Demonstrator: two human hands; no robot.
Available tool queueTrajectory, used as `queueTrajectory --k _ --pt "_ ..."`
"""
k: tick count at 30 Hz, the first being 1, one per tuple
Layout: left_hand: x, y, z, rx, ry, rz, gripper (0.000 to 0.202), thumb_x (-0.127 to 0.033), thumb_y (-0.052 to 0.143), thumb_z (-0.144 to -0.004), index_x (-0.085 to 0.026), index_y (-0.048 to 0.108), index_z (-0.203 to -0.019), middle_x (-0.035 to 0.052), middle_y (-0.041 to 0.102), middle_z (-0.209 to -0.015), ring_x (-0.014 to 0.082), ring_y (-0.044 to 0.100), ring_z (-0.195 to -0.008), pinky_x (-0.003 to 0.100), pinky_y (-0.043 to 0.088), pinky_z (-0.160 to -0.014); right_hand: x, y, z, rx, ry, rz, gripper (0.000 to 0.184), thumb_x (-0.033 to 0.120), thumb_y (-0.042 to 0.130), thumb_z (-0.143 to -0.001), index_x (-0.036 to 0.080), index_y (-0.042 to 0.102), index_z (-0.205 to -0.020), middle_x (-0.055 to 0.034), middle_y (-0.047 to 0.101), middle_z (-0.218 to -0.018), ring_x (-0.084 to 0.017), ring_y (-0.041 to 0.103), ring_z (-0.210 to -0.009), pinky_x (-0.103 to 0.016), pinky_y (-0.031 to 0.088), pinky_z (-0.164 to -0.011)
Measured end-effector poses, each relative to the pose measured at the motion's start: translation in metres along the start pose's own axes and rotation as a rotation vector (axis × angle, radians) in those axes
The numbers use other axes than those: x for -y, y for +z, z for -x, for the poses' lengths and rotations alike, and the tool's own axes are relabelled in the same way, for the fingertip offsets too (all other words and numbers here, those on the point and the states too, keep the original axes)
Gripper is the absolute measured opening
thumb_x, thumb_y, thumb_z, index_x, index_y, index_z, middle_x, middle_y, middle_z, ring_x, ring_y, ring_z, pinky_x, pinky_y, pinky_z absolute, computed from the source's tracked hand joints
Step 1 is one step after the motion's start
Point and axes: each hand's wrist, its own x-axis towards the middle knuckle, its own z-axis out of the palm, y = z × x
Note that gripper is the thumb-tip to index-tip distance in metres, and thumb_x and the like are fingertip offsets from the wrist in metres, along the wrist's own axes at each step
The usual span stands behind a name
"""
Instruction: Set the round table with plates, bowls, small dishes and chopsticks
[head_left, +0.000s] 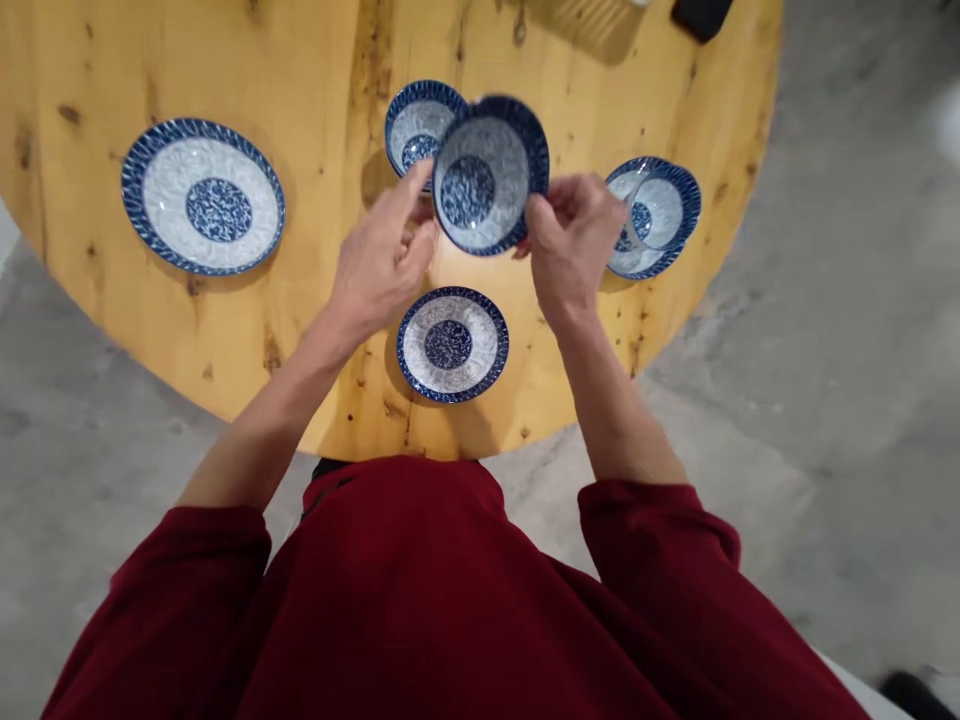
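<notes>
My right hand point(574, 240) pinches the right rim of the bowl point(487, 175). My left hand point(382, 255), fingers half open, touches its left rim. The bowl hangs tilted toward me at centre frame, above the table point(315, 100).

Risk: a rim-only grip may slip, dropping the bowl onto the small plate point(452, 344) below or against the second bowl point(412, 125) behind.

Both bowls look empty. At right, a third bowl point(667, 205) sits empty in a saucer point(637, 262). The large plate point(202, 195) at upper left holds nothing.
</notes>
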Motion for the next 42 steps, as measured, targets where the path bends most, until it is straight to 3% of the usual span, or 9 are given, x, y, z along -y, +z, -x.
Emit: queueTrajectory --k 6,11,21,33,37,42 --pt "0.02 0.025 0.074 0.225 -0.003 0.094 0.054 -0.031 0.037 -0.104 -0.019 0.047 -0.156 0.0039 0.076 -0.104 0.0166 0.072 -0.096 0.03 0.056 -0.091 -0.022 -0.012 0.109 -0.005 0.229 -0.095 0.016 0.036 0.063 -0.089 0.021 0.059 -0.086 0.0038 0.062 -0.068 -0.012 0.06 -0.053 -0.025 0.051 -0.052" --pt "0.042 0.04 0.097 0.379 -0.074 0.104 0.052 -0.025 0.034 -0.102 -0.017 0.054 -0.15 0.005 0.078 -0.103 0.0158 0.072 -0.086 0.028 0.056 -0.086 -0.039 -0.002 0.152 -0.001 0.384 -0.095 0.019 0.039 0.063 -0.083 0.021 0.059 -0.085 0.0035 0.062 -0.065 -0.014 0.06 -0.05 -0.027 0.051 -0.048" --pt "0.056 0.043 0.092 0.489 -0.108 0.015 0.047 -0.02 0.036 -0.099 -0.016 0.062 -0.139 0.0061 0.079 -0.103 0.0174 0.073 -0.089 0.029 0.055 -0.086 -0.054 0.008 0.166 0.026 0.434 -0.042 0.024 0.044 0.062 -0.082 0.021 0.057 -0.089 0.0021 0.063 -0.074 -0.015 0.061 -0.051 -0.03 0.055 -0.052" --pt "0.04 0.032 0.083 0.55 -0.131 -0.115 0.039 -0.017 0.041 -0.098 -0.019 0.069 -0.126 0.0096 0.077 -0.114 0.0245 0.071 -0.104 0.035 0.051 -0.089 -0.052 0.003 0.165 0.083 0.453 -0.02 0.021 0.04 0.061 -0.08 0.02 0.06 -0.086 0.004 0.06 -0.068 -0.015 0.06 -0.049 -0.028 0.049 -0.047" --pt "0.049 0.033 0.078 0.569 -0.08 -0.102 0.039 -0.015 0.045 -0.095 -0.019 0.072 -0.123 0.0098 0.078 -0.11 0.0237 0.071 -0.1 0.033 0.05 -0.086 -0.051 0.001 0.166 0.128 0.418 0.002 0.019 0.039 0.06 -0.08 0.022 0.056 -0.072 0.0055 0.051 -0.06 -0.016 0.059 -0.049 -0.027 0.045 -0.045" --pt "0.065 0.039 0.071 0.573 -0.026 -0.057 0.042 -0.017 0.05 -0.092 -0.025 0.074 -0.126 0.0084 0.079 -0.105 0.0241 0.071 -0.099 0.033 0.05 -0.085 -0.049 0.0 0.167 0.131 0.412 0.051 0.019 0.039 0.06 -0.08 0.021 0.059 -0.073 0.0046 0.053 -0.061 -0.016 0.058 -0.049 -0.027 0.046 -0.045"
